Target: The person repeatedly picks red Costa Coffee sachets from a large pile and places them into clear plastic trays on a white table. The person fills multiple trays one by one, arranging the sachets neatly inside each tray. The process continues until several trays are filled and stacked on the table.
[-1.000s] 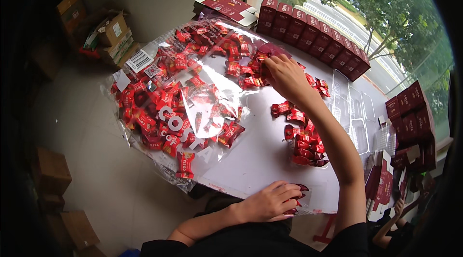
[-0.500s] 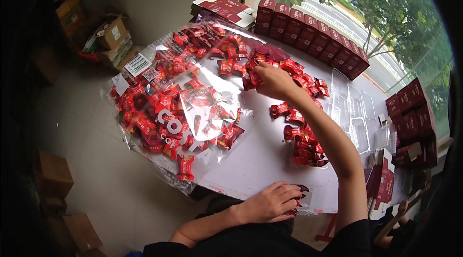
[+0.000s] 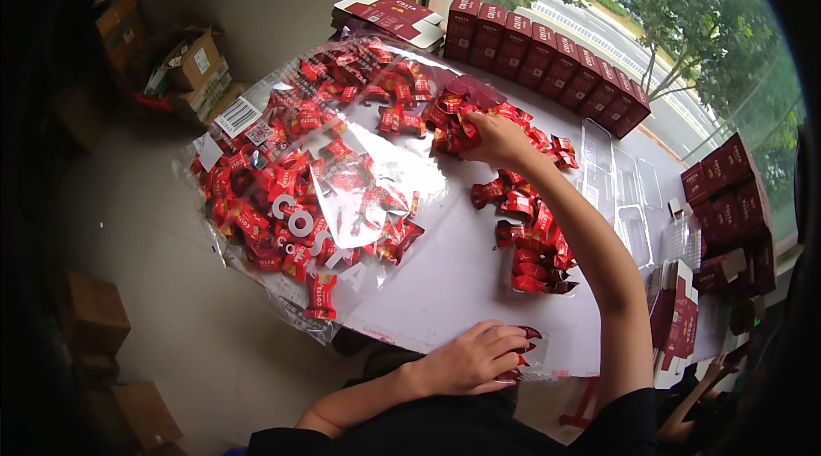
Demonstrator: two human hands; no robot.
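Observation:
My right hand (image 3: 497,141) reaches across the table into a pile of small red wrapped packets (image 3: 532,141). Its fingers are bent down and closed on a red packet, partly hidden by the hand. Close to the table's front edge, my left hand (image 3: 475,359) curls over a few red packets (image 3: 528,335) at a clear plastic tray (image 3: 540,353). Between the hands, more red packets (image 3: 532,268) stand in a tight row. A large clear bag (image 3: 342,135) full of the same packets covers the left of the table.
Dark red boxes (image 3: 542,54) line up along the window side. Flattened cartons (image 3: 395,16) lie at the back, and more (image 3: 676,319) at the right. Clear trays (image 3: 631,186) lie right of the pile. Stacked red boxes (image 3: 731,208) stand farther right. Cardboard boxes (image 3: 94,310) sit on the floor.
My right hand has shifted slightly to the right within the pile. My left hand stays at the front edge. The whole view has slid slightly.

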